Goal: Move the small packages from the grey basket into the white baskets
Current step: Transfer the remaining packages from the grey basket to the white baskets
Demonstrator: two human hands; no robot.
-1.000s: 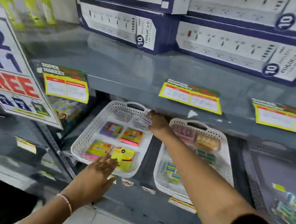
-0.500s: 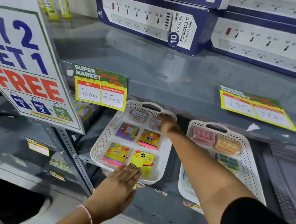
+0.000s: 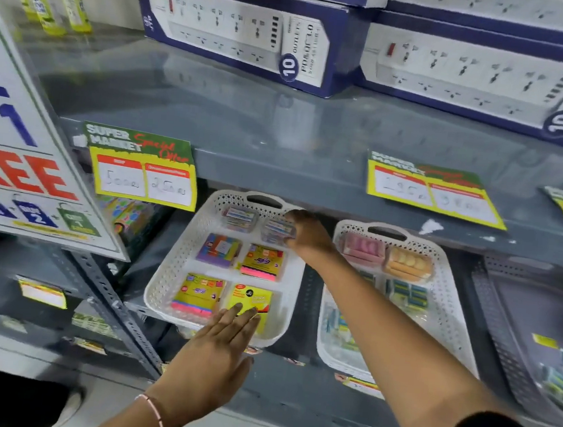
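Since the earlier frame, little has been shifted: the right hand is kept at the back of the left white basket and the left hand at its front rim.

A small clear package is touched by the right hand at the basket's far right corner; whether it is pinched or only pressed cannot be told, as the fingers are hidden. The left hand is laid flat, fingers together, over the front rim, its tips on a yellow package. These packages are judged light, stiff and slick in their wrap, best taken by opposite edges. More packages are seen in the grey basket at far right, beyond the second white basket.
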